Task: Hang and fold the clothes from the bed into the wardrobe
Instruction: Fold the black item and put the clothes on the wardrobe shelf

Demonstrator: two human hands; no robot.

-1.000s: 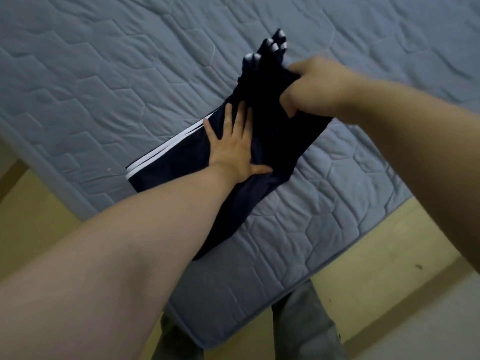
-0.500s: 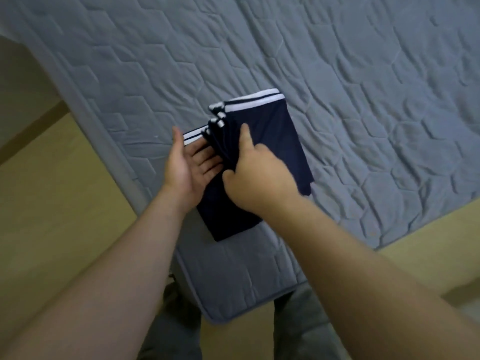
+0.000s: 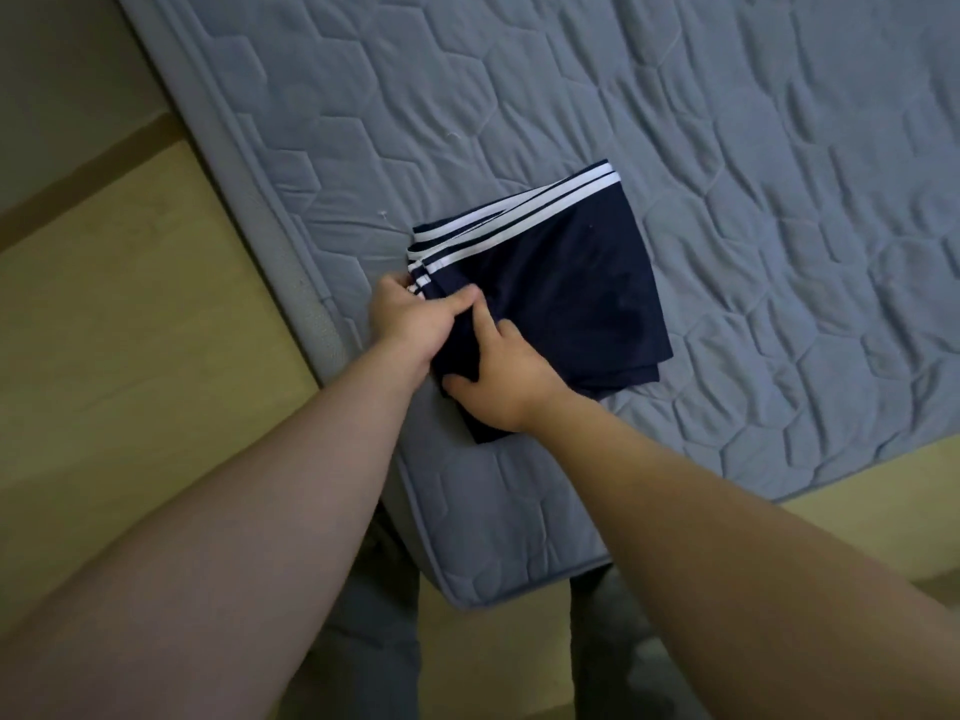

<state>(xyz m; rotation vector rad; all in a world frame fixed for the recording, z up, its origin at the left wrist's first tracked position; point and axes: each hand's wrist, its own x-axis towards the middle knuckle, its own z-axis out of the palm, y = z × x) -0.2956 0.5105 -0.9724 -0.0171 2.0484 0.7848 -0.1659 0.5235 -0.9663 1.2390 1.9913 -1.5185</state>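
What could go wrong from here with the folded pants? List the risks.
Both the left hand and right hand grip only the near end of the folded navy pants; lifted so, the far layers may fall open. The pants lie near the mattress edge and could slip to the floor.

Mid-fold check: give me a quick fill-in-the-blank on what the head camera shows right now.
1. The folded garment has ____ stripes along one edge.
2. It lies on a quilted ____.
3. The left hand grips the striped corner; the right hand grips plain ____ fabric.
Missing words: white; mattress; navy.
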